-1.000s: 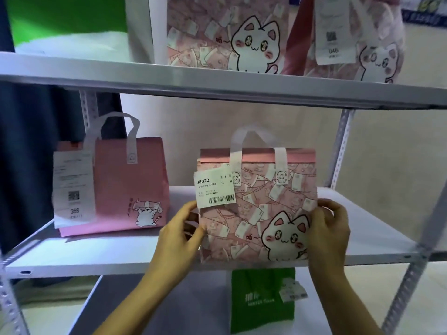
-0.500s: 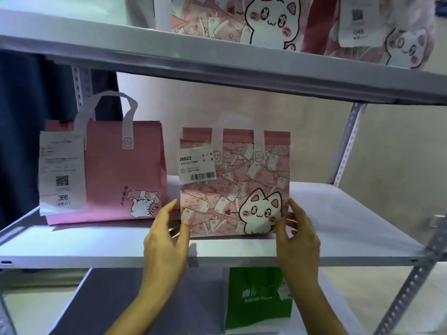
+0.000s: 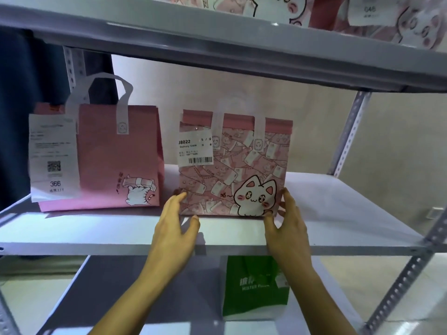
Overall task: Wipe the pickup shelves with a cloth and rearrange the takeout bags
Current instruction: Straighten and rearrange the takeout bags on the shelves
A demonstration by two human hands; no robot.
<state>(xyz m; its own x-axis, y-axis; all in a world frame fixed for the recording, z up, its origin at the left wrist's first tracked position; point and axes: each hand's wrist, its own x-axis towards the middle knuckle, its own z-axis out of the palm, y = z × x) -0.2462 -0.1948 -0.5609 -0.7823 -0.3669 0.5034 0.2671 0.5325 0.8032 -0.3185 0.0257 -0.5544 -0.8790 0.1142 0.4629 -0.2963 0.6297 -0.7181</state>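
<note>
A pink takeout bag printed with banknotes and a white cat [image 3: 232,170] stands upright on the white middle shelf [image 3: 96,233], set back from its front edge. It carries a label reading J8022. My left hand [image 3: 174,228] grips its lower left corner and my right hand [image 3: 287,228] grips its lower right corner, thumbs at the front. To its left stands a plain pink bag [image 3: 116,165] with a long receipt numbered 366, a narrow gap between the two. No cloth is in view.
The upper shelf [image 3: 217,52] hangs low above the bags and holds more pink cat bags [image 3: 278,8]. A green bag [image 3: 251,286] stands on the lower shelf below my hands. Perforated metal posts [image 3: 348,131] frame the right side. Bare shelf lies right of the cat bag.
The cat bag has moved back from the shelf's front edge and left, towards the plain pink bag. My hands have slid down to its bottom corners.
</note>
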